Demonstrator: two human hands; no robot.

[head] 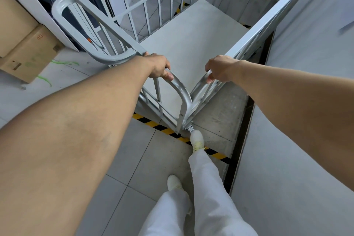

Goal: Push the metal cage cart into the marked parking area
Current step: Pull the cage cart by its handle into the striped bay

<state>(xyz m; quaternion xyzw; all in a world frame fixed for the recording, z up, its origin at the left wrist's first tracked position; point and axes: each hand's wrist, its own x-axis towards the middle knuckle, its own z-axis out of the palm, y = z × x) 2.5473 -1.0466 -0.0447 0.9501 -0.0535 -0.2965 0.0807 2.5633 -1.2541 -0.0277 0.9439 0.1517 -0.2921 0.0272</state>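
Observation:
The metal cage cart (189, 40) fills the middle of the head view: silver barred sides and a bare grey deck. My left hand (159, 66) grips the top rail of its left side near the curved corner. My right hand (220, 68) grips the top rail of its right side. The two rails meet at the near corner just below my hands. Yellow-and-black striped floor tape (164, 130) runs under that near corner, and another piece (181, 8) shows through the far bars. My right foot (197, 140) touches the caster at the near corner.
Cardboard boxes (28, 48) stand at the left on the tiled floor. A white wall (306, 140) runs close along the cart's right side, with a dark gap at its foot. A dark doorway and more metal frames lie beyond the cart. My left foot (174, 182) stands further back.

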